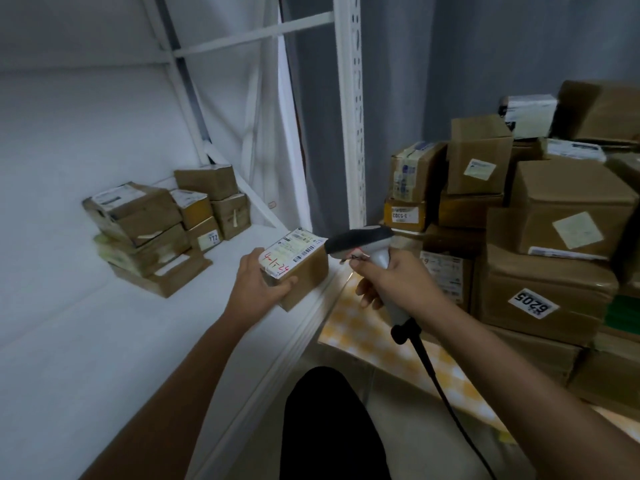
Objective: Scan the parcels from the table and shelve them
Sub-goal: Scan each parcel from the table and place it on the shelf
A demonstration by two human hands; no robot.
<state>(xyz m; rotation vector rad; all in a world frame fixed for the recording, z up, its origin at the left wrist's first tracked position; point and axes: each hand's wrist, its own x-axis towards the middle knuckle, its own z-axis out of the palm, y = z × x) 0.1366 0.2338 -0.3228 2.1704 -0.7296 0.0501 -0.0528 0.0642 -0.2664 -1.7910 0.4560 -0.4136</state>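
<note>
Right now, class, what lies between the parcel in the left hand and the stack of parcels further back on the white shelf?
In the head view, only bare white shelf lies between the held parcel and the stack.

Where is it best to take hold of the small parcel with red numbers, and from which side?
Grip the small parcel across its near short end, coming from its left, as the left hand does. This leaves the top label facing the scanner.

The left hand [258, 284] grips a small labelled parcel [298, 265] over the white shelf [104, 341] while the right hand [391, 278] holds a scanner [367, 247] just beside it.
</note>
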